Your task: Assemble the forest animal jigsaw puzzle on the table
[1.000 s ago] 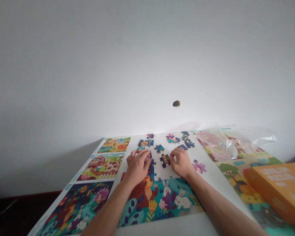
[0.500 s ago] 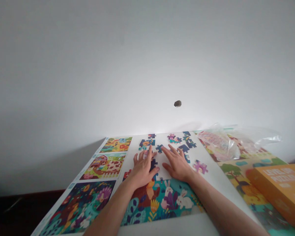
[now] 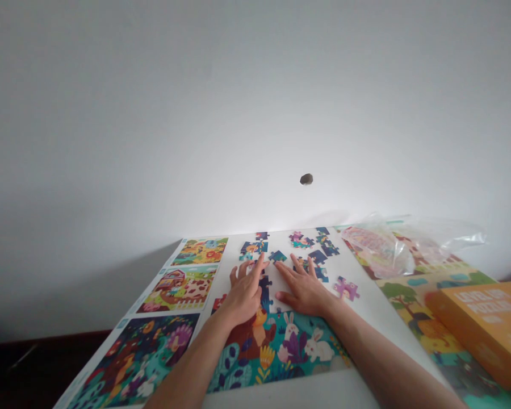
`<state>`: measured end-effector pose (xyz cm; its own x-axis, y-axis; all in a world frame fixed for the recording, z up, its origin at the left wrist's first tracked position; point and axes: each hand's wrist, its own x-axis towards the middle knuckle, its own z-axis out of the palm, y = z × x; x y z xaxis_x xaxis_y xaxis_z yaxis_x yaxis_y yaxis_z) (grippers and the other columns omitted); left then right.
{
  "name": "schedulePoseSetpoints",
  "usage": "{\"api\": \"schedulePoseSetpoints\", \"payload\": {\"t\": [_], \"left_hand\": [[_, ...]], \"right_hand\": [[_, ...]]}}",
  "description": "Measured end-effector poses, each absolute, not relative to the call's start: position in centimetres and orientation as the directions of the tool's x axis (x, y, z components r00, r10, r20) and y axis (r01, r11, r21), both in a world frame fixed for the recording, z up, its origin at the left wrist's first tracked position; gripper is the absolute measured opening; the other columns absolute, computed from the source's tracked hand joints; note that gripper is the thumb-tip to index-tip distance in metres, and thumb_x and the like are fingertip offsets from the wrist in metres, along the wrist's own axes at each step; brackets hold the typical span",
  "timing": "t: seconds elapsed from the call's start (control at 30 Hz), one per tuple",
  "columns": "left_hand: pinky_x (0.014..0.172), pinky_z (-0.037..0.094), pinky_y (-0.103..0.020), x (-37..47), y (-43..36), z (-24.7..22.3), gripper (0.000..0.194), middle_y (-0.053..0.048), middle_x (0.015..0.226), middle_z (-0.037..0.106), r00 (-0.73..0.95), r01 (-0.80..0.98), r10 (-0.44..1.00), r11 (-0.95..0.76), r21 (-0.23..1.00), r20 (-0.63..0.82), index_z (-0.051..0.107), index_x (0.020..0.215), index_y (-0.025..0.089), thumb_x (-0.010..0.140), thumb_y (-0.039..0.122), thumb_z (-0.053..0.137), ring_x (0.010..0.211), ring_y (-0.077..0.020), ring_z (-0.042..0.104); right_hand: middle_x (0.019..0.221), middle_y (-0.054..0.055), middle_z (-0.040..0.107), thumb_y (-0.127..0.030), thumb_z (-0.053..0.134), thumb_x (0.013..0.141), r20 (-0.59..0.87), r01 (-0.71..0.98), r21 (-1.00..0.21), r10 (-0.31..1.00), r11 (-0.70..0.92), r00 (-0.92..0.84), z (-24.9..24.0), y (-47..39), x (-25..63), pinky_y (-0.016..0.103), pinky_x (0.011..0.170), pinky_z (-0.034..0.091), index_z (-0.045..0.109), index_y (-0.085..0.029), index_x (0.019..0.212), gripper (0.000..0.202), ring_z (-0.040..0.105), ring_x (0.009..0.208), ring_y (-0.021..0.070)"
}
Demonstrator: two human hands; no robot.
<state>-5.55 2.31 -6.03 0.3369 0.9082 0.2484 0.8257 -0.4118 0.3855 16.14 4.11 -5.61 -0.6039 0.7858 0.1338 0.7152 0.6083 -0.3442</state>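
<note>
Toward table's (image 3: 306, 392) far edge, uncurled left hand (image 3: 243, 295) and right hand (image 3: 305, 289) over puzzle pieces (image 3: 318, 257); gripped none, seemingly pausing assembly.

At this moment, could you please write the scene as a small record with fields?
Left hand: fingers extended, beside dark pieces
Right hand: fingers spread, near a blue piece
Joined puzzle: nearest the person, showing two white rabbits
Purple piece: right of the right hand
Printed pictures: three, at left
Orange box: at right, plastic bag farther back
Under the hands: hidden
</note>
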Motion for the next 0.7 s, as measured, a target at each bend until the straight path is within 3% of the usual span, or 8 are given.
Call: {"api": "schedulePoseSetpoints", "payload": {"t": [0.1, 0.23, 0.4, 0.53, 0.7], "left_hand": [[0.112, 0.015, -0.056, -5.7, 2.5, -6.4, 0.088, -0.006, 0.145, 0.048, 0.332, 0.828, 0.908, -0.411, 0.381, 0.256, 0.005, 0.153, 0.028, 0.077, 0.0, 0.04, 0.139, -0.0262, 0.03], [0.112, 0.016, -0.055, -5.8, 2.6, -6.6, 0.085, -0.005, 0.143, 0.049, 0.318, 0.834, 0.906, -0.407, 0.372, 0.28, 0.016, 0.152, 0.028, 0.076, 0.0, 0.04, 0.138, -0.0276, 0.03], [0.112, 0.016, -0.056, -5.7, 2.5, -6.3, 0.075, -0.002, 0.139, 0.054, 0.346, 0.823, 0.895, -0.434, 0.366, 0.282, 0.035, 0.146, 0.029, 0.077, 0.0, 0.04, 0.136, -0.0286, 0.03], [0.112, 0.019, -0.055, -5.5, 2.3, -5.7, 0.065, -0.001, 0.135, 0.057, 0.358, 0.818, 0.881, -0.456, 0.352, 0.31, 0.047, 0.138, 0.029, 0.079, 0.004, 0.044, 0.134, -0.0285, 0.033], [0.112, 0.022, -0.054, -5.5, 2.2, -5.5, 0.059, -0.002, 0.128, 0.062, 0.385, 0.802, 0.87, -0.48, 0.356, 0.307, 0.049, 0.137, 0.029, 0.081, 0.008, 0.049, 0.131, -0.0284, 0.037]], "right_hand": [[0.148, 0.011, 0.04, -0.057, 0.044, 0.091, 0.164, 0.708, -0.359, 0.788, 0.608, -0.593, -5.4, 4.0, 16.1, 0.069, 0.107, 0.002, 0.029, -0.025, 0.149, 0.067, 0.019, 0.14, 0.0384], [0.123, 0.007, 0.061, -0.036, 0.05, 0.092, 0.288, 0.73, -0.356, 0.811, 0.584, -0.509, -4.9, 4.1, 16.2, 0.058, 0.111, 0.011, 0.052, -0.027, 0.131, 0.04, 0.042, 0.124, 0.0282], [0.122, 0.008, 0.06, -0.036, 0.061, 0.086, 0.281, 0.806, -0.327, 0.865, 0.493, -0.415, -5.0, 4.4, 16.3, 0.054, 0.107, 0.019, 0.061, -0.027, 0.12, 0.035, 0.044, 0.117, 0.0289], [0.108, 0.007, 0.064, -0.023, 0.058, 0.086, 0.276, 0.815, -0.324, 0.872, 0.481, -0.405, -5.0, 4.4, 16.2, 0.05, 0.104, 0.023, 0.064, -0.027, 0.116, 0.031, 0.048, 0.11, 0.0264], [0.113, 0.008, 0.061, -0.043, 0.064, 0.084, 0.298, 0.806, -0.32, 0.86, 0.499, -0.414, -5.1, 4.2, 16.2, 0.05, 0.103, 0.023, 0.066, -0.028, 0.114, 0.034, 0.047, 0.11, 0.0279]]}}
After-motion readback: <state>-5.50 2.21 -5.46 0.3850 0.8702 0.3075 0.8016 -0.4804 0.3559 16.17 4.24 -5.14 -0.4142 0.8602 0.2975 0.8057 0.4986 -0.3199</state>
